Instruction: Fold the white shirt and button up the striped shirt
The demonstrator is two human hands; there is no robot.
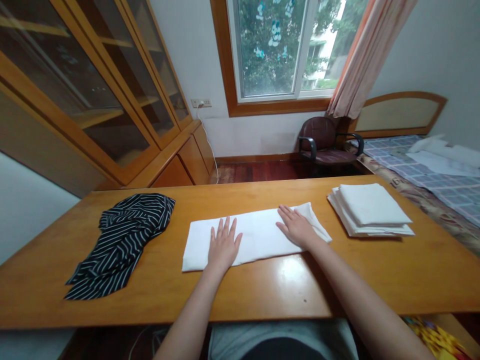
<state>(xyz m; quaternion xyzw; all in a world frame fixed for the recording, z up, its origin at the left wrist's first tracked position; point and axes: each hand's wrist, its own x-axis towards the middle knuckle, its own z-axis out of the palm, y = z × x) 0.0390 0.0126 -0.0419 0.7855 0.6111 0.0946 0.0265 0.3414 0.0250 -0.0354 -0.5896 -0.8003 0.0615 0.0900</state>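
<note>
under left hand [224,246], right hand [296,226] — white cloth [258,235], perhaps folded, part-covered

**Head camera, tilted down**

We are looking forward and down from head height across the glossy orange-brown wooden table [262,295], facing the wood-framed window [273,50]; our left hand [224,245] and right hand [296,226] are lying near, just below us.

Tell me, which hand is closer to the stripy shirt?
The left hand. It lies flat on the white cloth, at the end nearest the stripy shirt, not touching it. The right hand presses the other end, farther away, near the folded stack.
</note>
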